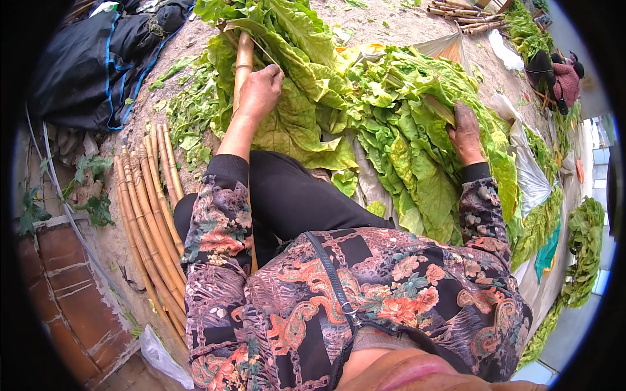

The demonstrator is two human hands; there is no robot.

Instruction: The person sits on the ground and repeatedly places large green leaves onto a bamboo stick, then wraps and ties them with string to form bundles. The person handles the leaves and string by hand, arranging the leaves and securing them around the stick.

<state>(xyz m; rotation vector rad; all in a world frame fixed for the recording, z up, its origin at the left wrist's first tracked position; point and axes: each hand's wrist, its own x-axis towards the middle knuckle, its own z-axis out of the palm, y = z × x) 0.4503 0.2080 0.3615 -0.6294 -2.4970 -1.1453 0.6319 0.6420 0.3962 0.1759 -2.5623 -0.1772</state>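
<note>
My left hand (261, 91) is closed beside an upright bamboo pole (244, 60), its fingers pinching a thin pale string (266, 52) that runs up to the pole. Broad yellow-green tobacco leaves (287, 124) hang along that pole, to the right of the hand. To the right, my right hand (467, 133) is closed around the stem ends of some tobacco leaves (443, 109) at the edge of a big loose heap (417, 163). The fingertips there are partly hidden by the leaves. The pole's lower part passes beside my bent leg (293, 189).
Several bare bamboo poles (147, 208) lie at my left. Beyond them is a black tarp (72, 78) with blue edging. Brickwork (72, 280) stands at the lower left. Another person (565, 85) is far right, near more leaf bunches (583, 254). Poles (473, 16) lie at the back.
</note>
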